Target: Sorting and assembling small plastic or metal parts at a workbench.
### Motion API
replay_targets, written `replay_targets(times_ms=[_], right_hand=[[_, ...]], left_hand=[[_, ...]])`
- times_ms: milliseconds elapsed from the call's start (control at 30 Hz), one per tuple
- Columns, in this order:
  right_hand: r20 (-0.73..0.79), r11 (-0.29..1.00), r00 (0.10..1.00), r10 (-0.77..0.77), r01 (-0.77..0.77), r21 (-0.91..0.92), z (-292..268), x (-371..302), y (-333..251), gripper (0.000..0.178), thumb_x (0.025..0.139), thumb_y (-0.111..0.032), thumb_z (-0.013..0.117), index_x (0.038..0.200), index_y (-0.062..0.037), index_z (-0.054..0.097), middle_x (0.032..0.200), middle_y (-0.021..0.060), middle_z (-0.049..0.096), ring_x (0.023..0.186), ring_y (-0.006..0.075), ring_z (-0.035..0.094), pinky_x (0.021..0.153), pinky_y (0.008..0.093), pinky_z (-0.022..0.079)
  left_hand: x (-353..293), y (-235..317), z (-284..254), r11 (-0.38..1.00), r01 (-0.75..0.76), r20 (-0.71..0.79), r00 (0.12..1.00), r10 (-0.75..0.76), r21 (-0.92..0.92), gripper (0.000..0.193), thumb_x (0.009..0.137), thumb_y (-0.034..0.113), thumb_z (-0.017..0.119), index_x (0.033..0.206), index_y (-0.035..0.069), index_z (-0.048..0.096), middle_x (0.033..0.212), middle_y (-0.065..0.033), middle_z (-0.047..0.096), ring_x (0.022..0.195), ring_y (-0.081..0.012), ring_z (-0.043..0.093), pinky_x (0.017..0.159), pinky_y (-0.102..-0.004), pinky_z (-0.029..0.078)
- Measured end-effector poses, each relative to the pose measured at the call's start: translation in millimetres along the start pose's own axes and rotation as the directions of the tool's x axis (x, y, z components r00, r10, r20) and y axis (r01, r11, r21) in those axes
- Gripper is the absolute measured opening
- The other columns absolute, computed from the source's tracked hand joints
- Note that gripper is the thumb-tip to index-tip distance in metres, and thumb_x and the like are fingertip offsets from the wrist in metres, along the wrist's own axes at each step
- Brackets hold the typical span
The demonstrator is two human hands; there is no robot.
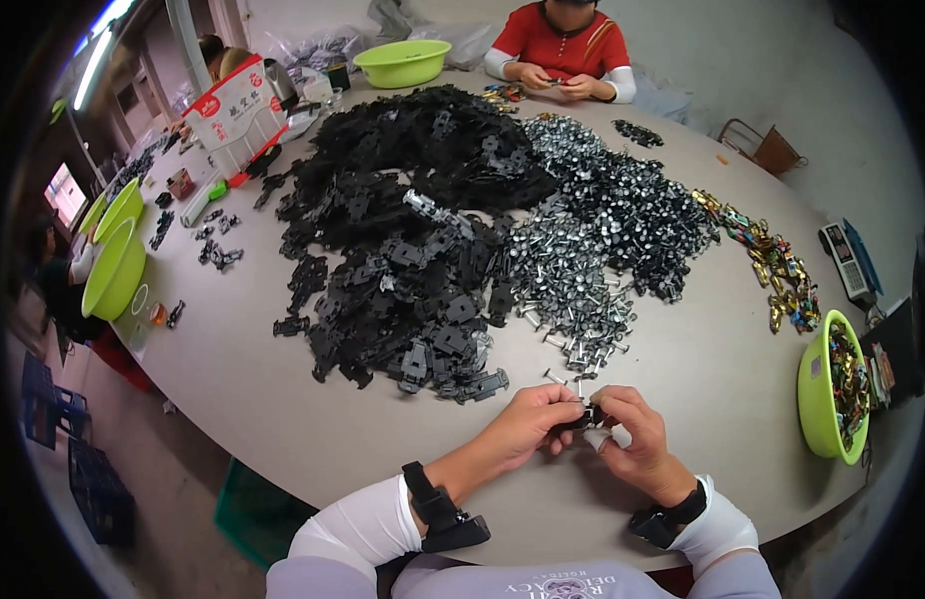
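- My forearms come in from the lower edge in white sleeves, each with a black band at the wrist, and they angle toward each other over the near rim of the table (pixel 283 419).
- My left hand (pixel 530 417) lies knuckles up, fingers curled shut, pinching one end of a small black part (pixel 585 418).
- My right hand (pixel 632 437) meets it from the other side, fingers closed on the same part, thumb pressed on top.
- The part sits between both sets of fingertips, just above the tabletop, mostly hidden by them.
- Just beyond my hands lie a few loose metal pins (pixel 567 377).
- Farther out, a big heap of black plastic pieces (pixel 393 240) spreads across the middle, touching a heap of silvery pins (pixel 602 235) on its right.
- At my right, a green bowl (pixel 817 394) holds gold-coloured pieces, near the table's edge.
- At the far side, a person in a red top (pixel 562 45) works with both hands, beside another green bowl (pixel 403 62).
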State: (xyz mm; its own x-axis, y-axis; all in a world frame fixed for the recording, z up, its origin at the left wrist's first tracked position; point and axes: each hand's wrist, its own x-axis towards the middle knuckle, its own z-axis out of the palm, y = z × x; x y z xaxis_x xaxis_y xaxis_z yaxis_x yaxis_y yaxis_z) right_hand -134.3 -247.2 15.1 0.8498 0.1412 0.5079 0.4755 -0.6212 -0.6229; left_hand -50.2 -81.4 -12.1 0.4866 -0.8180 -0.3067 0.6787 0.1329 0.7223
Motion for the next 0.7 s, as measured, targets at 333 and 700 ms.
replay_targets(times_ms=[333, 700], right_hand=[[-0.028, 1.0, 0.999, -0.029, 0.03, 0.01, 5, -4, 3, 0.051, 0.058, 0.011, 0.061, 0.107, -0.0014, 0.052, 0.101, 0.0148, 0.057, 0.077, 0.0257, 0.061, 0.059, 0.0297, 0.051], [-0.026, 1.0, 1.0, 0.002, -0.002, -0.021, 0, -9, -3, 0.05, 0.059, 0.008, 0.062, 0.106, -0.001, 0.05, 0.097, 0.0142, 0.055, 0.072, 0.024, 0.06, 0.056, 0.0304, 0.05]], left_hand=[[0, -9, -6, 1.0, -0.008, -0.019, 1.0, 0.008, 0.012, 0.014, 0.09, 0.018, 0.059, 0.092, 0.005, 0.055, 0.073, -0.0009, 0.055, 0.057, -0.0075, 0.052, 0.048, -0.0193, 0.042], [-1, -6, 3, 0.991, -0.02, -0.038, 0.999, 0.026, 0.133, 0.012, 0.089, 0.017, 0.057, 0.091, 0.005, 0.055, 0.073, -0.0006, 0.055, 0.056, -0.0066, 0.052, 0.044, -0.0188, 0.04]])
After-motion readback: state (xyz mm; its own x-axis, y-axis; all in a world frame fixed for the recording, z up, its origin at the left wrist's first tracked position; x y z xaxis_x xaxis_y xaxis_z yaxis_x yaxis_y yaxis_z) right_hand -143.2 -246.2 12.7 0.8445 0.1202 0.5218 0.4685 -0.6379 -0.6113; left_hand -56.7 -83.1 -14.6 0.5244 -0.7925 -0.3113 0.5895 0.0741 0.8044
